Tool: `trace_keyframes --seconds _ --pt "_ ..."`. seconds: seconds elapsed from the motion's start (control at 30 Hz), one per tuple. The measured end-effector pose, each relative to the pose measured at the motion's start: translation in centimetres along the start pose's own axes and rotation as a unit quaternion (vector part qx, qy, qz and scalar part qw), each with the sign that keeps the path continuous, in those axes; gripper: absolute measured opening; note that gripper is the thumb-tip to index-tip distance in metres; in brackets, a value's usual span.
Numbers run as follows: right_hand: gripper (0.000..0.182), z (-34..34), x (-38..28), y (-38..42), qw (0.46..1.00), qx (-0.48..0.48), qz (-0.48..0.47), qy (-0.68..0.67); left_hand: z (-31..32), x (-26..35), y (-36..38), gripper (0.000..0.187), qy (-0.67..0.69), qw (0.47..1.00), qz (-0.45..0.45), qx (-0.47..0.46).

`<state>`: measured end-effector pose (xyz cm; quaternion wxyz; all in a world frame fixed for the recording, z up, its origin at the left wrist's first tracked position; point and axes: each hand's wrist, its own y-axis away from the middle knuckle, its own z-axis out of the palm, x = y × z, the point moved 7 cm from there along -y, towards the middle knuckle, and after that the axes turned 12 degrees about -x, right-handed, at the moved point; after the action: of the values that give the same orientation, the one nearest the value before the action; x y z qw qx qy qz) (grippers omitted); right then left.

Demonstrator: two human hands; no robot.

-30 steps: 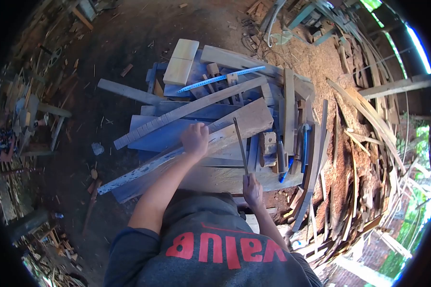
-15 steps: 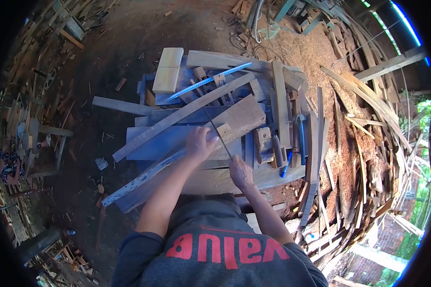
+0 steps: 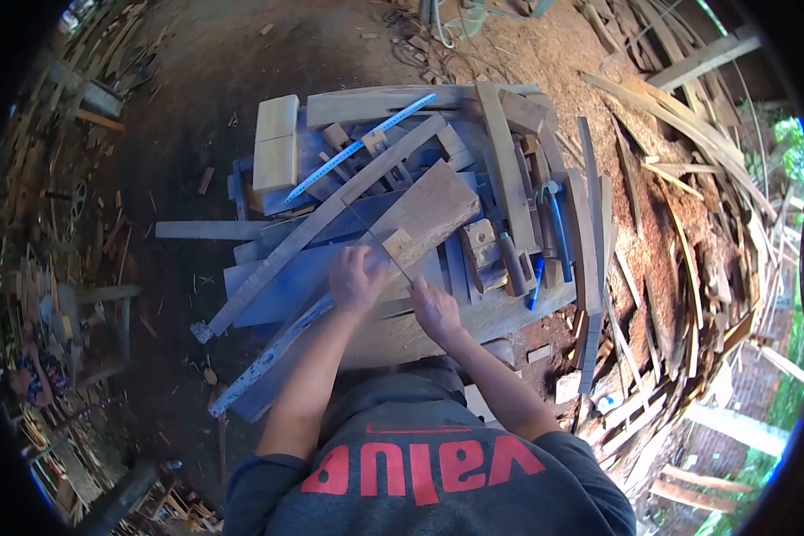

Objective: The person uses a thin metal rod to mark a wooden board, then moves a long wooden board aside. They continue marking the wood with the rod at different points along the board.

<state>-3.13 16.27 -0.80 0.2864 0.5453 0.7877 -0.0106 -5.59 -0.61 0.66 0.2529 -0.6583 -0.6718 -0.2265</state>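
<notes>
hands: left hand (image 3: 355, 279) presses plank (image 3: 420, 219) | right hand (image 3: 435, 308) grips file (image 3: 380, 243) across it

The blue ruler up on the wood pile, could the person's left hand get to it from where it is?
Probably yes. The blue ruler lies uncovered on top of the boards, with nothing over it. The left hand is pressing on a plank nearer the person, so it would have to let go and stretch forward over the pile.

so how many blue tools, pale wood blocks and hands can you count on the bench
blue tools: 3, ruler, hammer handle, pen
pale wood blocks: 2
hands: 2, left hand, right hand
total: 7
</notes>
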Motion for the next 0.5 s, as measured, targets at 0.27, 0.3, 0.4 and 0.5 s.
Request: trace_keyframes --seconds 0.27,0.3,0.4,0.5 --pt "0.016 0.1 -1.0 -3.0 1.0 -0.003 -0.001 0.013 -0.1 0.8 0.0 0.034 -0.055 0.998 0.023 0.01" --pt "0.016 0.2 -1.1 -2.9 1.0 0.0 0.001 0.008 0.0 0.8 0.1 0.034 -0.059 0.998 0.027 0.007" --pt "0.015 0.0 -0.5 -1.2 1.0 0.013 0.003 -0.002 0.0 0.6 0.1 0.035 -0.058 0.998 0.029 0.014" --pt "0.013 -0.2 0.8 1.9 0.999 0.03 -0.013 -0.001 0.1 0.6 -0.1 0.034 -0.054 0.998 0.028 0.018"
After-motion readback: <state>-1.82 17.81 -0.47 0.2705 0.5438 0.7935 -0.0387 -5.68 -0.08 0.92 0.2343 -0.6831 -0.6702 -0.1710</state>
